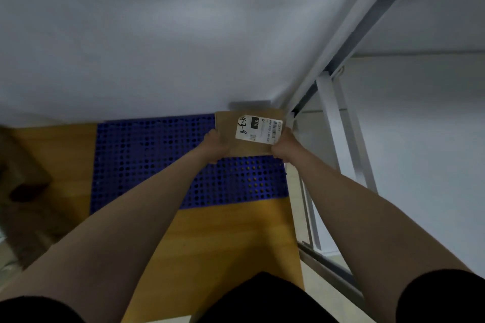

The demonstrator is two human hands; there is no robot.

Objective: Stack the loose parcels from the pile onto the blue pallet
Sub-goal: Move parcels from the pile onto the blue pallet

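Note:
A brown cardboard parcel [231, 128] with a white shipping label sits at the far right corner of the blue perforated pallet [147, 160], close to the white wall. My left hand [216, 145] grips the parcel's near left edge. My right hand [284, 144] grips its near right edge, partly covering the label. Whether the parcel rests on the pallet or hovers just above it cannot be told. The rest of the pallet's surface shows only its holes.
The pallet lies on a yellow wooden floor [223, 244]. A blurred heap of brown parcels [23, 178] is at the far left. A white metal frame [338, 123] stands right of the pallet. The white wall [157, 34] runs behind it.

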